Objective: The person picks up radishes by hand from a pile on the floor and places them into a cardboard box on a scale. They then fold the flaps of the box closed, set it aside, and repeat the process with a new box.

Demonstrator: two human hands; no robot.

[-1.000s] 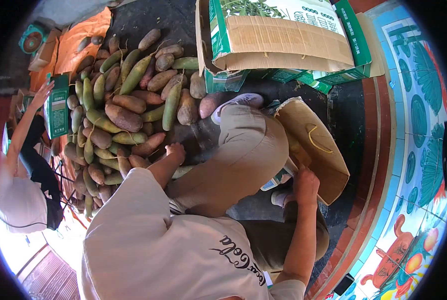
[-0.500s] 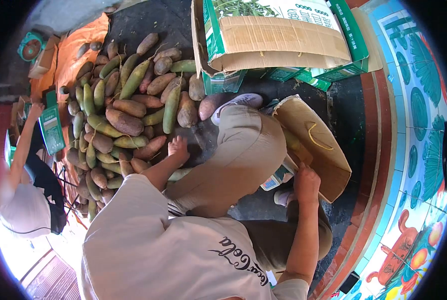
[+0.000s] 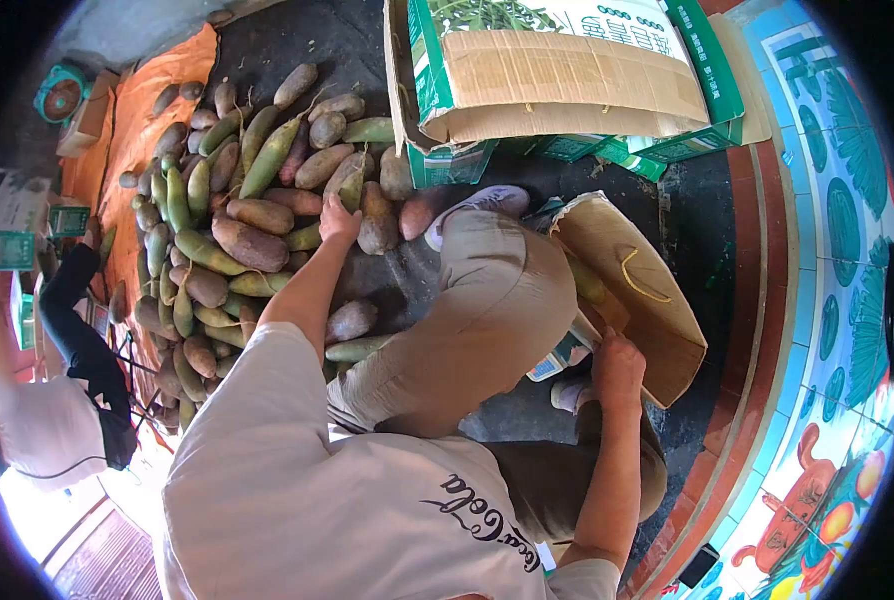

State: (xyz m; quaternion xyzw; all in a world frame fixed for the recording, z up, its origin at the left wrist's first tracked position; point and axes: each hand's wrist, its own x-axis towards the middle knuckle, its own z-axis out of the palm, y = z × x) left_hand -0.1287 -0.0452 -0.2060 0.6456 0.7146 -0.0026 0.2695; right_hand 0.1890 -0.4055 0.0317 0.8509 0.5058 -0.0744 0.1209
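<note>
The left hand [image 3: 339,219] lies fingers-down on the heap of long green and reddish-brown root vegetables [image 3: 242,215] spread over the dark floor [image 3: 297,45]. Its fingers curl around the upper end of 1 long green tuber [image 3: 351,190]; whether the grip has fully closed cannot be told from this angle. Just right of that hand lies a stubby brown tuber [image 3: 377,218], and nearer the body, beside the forearm, lies a dusty purple-brown tuber [image 3: 351,320] with a slim green one [image 3: 357,348] below it.

The right hand [image 3: 618,366] is clenched on the near rim of an open brown paper bag with a yellow cord handle [image 3: 632,290], holding the mouth up; 1 yellowish-green tuber shows inside.

Beyond both hands stands a green and white printed cardboard box with open flaps [image 3: 567,70]. Far out to the left, another person in a white top and dark sleeve [image 3: 72,330] stands beside the orange sheet [image 3: 132,110].
</note>
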